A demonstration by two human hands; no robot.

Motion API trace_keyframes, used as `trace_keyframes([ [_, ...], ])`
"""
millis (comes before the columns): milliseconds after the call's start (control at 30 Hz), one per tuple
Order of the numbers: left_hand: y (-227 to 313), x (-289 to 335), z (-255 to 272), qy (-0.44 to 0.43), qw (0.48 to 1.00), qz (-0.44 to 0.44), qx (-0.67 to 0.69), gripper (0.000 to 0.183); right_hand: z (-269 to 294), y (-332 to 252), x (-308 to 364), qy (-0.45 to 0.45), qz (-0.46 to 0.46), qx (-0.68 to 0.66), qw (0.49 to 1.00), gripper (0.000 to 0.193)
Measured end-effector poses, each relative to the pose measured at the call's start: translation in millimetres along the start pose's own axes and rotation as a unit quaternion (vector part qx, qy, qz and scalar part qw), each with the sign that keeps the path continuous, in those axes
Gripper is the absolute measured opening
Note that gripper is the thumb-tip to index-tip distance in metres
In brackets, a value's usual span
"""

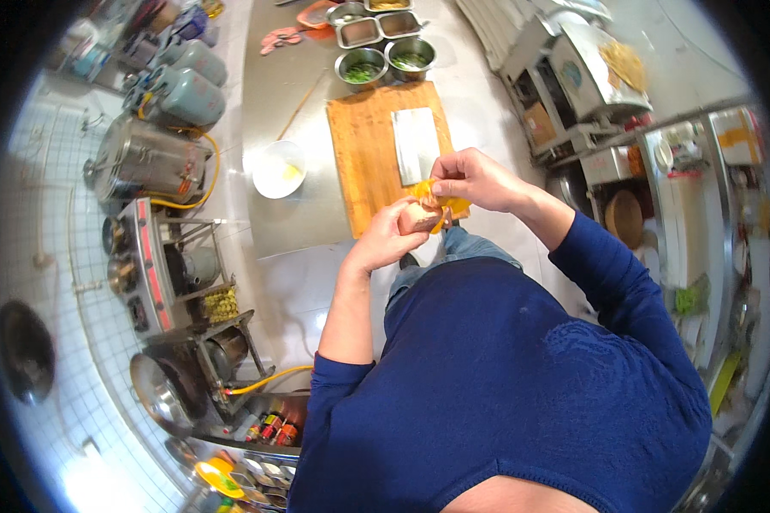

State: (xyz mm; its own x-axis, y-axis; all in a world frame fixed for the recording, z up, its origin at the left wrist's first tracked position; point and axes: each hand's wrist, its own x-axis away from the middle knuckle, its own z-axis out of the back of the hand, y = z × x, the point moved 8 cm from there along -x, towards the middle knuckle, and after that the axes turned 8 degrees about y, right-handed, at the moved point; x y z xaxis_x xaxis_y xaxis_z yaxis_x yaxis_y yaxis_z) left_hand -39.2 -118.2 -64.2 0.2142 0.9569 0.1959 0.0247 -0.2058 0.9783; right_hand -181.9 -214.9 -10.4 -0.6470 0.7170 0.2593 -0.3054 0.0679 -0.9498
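Note:
My left hand (380, 241) is closed around a pinkish-brown block of food (417, 219), whose exact kind I cannot make out. Bright yellow wrapping (458, 205) hangs loosely at the block's right side. Thumb and fingers of my right hand (479, 178) pinch that wrapping, close beside my left fingers. Both hands are above the near edge of a wooden cutting board (364, 150). On the board's right half lies a cleaver (413, 141) with a broad silvery blade; its handle is not visible, with my hands near that end.
Left of the board, a white bowl (279, 169) stands on the steel table (287, 94). Beyond the board are metal bowls of greens (362, 72) and several metal trays (359, 33). Gas cylinders (188, 94) and a stove (156, 265) line the left; shelving (659, 171) stands right.

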Motion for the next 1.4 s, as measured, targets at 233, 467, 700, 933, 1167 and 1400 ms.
trace_keyframes([
  [233, -3.9, -7.1, -43.6, -0.051, 0.998, -0.005, 0.047, 0.049, 39.0, 42.0, 78.5, 0.209, 0.007, -0.332, 0.92, 0.01],
  [467, -40.2, 0.1, -104.0, 0.026, 0.986, 0.067, 0.15, 0.065, 89.5, 148.1, 216.5, 0.369, 0.038, -0.477, 0.797, 0.015],
  [700, -116.1, 3.9, -156.5, 0.13, 0.956, 0.167, 0.203, 0.069, 103.7, 373.3, 451.4, 0.663, -0.118, -0.324, 0.664, 0.015],
  [933, -132.3, -0.4, -271.8, 0.005, 0.949, 0.244, 0.198, 0.063, 89.7, 540.9, 769.6, 0.823, -0.287, -0.141, 0.469, 0.016],
  [1167, -104.7, 8.0, -368.8, -0.067, 0.954, 0.284, 0.073, 0.064, 94.4, 610.0, 988.8, 0.846, -0.362, 0.006, 0.391, 0.012],
  [1400, -109.7, 17.9, -403.6, -0.047, 0.947, 0.318, -0.014, 0.061, 104.2, 656.1, 1075.4, 0.795, -0.495, 0.063, 0.345, 0.01],
])
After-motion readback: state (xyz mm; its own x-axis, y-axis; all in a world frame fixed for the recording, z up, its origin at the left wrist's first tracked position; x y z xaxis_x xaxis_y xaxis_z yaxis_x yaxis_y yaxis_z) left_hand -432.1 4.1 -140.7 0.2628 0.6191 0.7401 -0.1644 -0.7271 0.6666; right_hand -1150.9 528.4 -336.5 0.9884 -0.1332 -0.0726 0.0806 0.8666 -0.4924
